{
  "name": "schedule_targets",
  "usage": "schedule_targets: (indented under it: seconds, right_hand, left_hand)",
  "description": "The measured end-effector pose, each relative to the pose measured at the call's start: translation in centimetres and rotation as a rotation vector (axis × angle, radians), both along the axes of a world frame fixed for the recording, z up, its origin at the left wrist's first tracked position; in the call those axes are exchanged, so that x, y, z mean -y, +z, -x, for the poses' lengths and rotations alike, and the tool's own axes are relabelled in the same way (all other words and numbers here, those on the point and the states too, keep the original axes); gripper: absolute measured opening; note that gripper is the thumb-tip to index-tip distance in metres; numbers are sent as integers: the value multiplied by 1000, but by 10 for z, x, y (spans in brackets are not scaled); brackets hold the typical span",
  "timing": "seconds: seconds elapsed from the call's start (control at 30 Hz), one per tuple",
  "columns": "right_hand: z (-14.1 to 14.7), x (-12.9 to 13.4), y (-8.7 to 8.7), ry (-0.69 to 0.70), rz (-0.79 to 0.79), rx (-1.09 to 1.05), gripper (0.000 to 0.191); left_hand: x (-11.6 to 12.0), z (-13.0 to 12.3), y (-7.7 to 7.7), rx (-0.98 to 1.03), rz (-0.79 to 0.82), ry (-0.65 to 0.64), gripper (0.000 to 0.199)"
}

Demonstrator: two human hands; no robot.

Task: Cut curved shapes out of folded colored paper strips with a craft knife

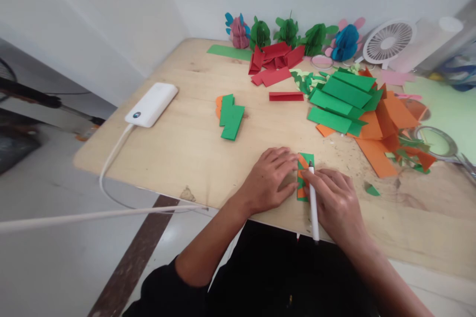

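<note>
My right hand [336, 200] is closed around a white pen [313, 208] with a dark tip, its fingers resting over a small green paper strip [305, 198]. On that strip lies an orange paper cut-out [302, 160], partly covered by my fingers. Flat on the table, my left hand [271, 178] has its fingers stretched out and the fingertips at the strip's left edge. Further left, two overlapping green paper pieces [231, 118] partly cover an orange paper shape [218, 107].
Green folded papers [344, 91], orange papers [379, 158] and red papers [275, 59] are piled beyond my hands. Several paper figures [288, 32] and a white fan [388, 42] line the wall. At left, a white power bank [152, 104] trails a cable over the table edge.
</note>
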State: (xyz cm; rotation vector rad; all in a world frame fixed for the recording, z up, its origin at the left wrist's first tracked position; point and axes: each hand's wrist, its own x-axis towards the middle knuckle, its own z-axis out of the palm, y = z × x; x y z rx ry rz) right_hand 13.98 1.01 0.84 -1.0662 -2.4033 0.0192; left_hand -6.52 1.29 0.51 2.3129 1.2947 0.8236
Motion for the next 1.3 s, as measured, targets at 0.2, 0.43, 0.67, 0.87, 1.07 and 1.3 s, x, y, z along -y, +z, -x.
schedule_targets:
  seconds: [0.2, 0.43, 0.67, 0.87, 1.07, 1.3]
  right_hand:
    - [1, 0, 0, -5, -6, 13, 41]
    - [0, 0, -1, 8, -7, -12, 43]
    - [1, 1, -3, 2, 1, -30, 41]
    - [2, -4, 5, -111, 202, -243, 22]
    - [6, -23, 24, -196, 490, -570, 25]
    - [15, -46, 16, -283, 590, -606, 22]
  left_hand:
    - [0, -1, 2, -39, -16, -15, 30]
    - [1, -3, -1, -112, -38, -17, 32]
    - [1, -4, -1, -136, -39, -15, 33]
    - [1, -3, -2, -132, -44, -22, 36]
    - [1, -2, -1, -124, -48, -29, 36]
    - [1, -3, 0, -117, -7, -26, 38]
